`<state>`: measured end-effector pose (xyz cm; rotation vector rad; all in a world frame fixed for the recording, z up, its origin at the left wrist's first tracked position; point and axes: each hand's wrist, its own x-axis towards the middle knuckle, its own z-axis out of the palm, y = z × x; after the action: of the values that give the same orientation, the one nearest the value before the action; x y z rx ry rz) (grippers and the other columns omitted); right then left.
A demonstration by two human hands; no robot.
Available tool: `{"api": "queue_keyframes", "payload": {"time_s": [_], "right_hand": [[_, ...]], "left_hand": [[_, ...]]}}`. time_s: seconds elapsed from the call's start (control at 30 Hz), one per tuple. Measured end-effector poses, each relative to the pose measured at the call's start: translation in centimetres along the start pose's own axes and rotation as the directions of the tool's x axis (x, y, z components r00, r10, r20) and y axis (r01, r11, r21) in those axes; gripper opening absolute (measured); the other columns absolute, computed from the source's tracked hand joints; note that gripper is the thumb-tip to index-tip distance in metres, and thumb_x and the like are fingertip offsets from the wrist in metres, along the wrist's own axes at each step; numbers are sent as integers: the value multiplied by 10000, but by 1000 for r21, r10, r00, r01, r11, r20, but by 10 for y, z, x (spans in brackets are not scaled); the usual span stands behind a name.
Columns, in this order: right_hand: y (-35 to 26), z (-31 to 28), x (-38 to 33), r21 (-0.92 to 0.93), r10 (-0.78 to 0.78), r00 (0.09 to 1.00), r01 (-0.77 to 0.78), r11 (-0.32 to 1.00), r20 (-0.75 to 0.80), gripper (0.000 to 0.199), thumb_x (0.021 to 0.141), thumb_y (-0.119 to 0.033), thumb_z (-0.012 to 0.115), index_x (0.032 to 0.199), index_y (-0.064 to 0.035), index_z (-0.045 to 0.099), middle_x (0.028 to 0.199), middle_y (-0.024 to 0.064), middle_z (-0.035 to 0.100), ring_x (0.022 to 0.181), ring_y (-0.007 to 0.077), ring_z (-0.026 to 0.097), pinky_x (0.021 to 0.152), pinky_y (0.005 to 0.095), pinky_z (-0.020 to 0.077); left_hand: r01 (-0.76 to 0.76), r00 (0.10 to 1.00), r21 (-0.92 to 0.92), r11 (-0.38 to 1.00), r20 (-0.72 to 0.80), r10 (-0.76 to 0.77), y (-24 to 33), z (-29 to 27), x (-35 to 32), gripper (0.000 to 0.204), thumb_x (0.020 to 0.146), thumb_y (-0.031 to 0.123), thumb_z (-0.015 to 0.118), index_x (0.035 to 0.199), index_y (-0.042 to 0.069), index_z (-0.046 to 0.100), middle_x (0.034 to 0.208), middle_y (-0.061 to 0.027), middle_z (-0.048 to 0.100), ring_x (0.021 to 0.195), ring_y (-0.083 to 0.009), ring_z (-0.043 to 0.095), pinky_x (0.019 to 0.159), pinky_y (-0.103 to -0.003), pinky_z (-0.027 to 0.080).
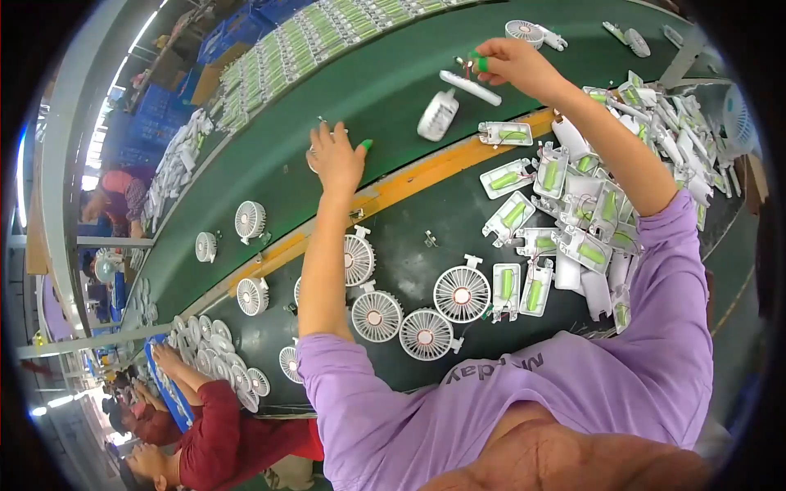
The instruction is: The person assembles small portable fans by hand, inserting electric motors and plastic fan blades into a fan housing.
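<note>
My left hand (337, 162) reaches over the green belt, fingers draped across a white fan head (312, 160) that it mostly covers. A small part sticks out past its fingertips. Farther right, my right hand (517, 69) pinches a small part with red wires (467, 67) between thumb and fingers. Just below that hand is a long white handle shell (471, 87); whether the wires join it I cannot tell. Beside it lies a rounded white piece (438, 115). Two more fan heads (250, 222) sit on the belt to the left.
An orange rail (442, 169) divides the belt from the nearer dark green table (426, 262). White fan heads (462, 294) lie on this table. Open handle shells with green batteries (586, 248) are heaped at right. A co-worker in red (217, 434) works at left beside piled fan covers (214, 348).
</note>
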<state>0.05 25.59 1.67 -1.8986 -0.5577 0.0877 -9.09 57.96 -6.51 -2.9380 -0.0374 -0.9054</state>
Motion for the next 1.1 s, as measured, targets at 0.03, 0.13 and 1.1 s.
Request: {"api": "queue_keyframes", "payload": {"time_s": [0.03, 0.13, 1.1], "right_hand": [[12, -4, -1, -73, -112, 992, 108, 991, -59, 244, 786, -88, 565, 1015, -5, 578, 849, 72, 602, 750, 162, 578, 723, 297, 483], [24, -17, -23, -487, -412, 883, 468, 738, 225, 350, 737, -57, 578, 1086, -46, 565, 976, 108, 569, 923, 251, 546, 844, 343, 440], [-63, 58, -84, 238, -49, 957, -21, 971, 286, 161, 848, -109, 534, 953, -1, 592, 747, -11, 577, 689, 30, 479, 610, 205, 403]], "left_hand": [[13, 999, 117, 993, 30, -17, -7, 6, 0, 501, 715, 319, 688, 1105, 56, 515, 1165, -148, 501, 1055, -310, 492, 849, -513, 368], [206, 935, -102, 973, 314, -165, -5, -5, 15, 413, 712, 320, 686, 995, 62, 533, 1107, -126, 533, 998, -296, 516, 793, -489, 390], [463, 882, -880, -109, 469, -40, 92, -126, -24, 210, 820, -45, 518, 1027, -14, 532, 796, -56, 609, 648, -103, 594, 563, -207, 467]]}}
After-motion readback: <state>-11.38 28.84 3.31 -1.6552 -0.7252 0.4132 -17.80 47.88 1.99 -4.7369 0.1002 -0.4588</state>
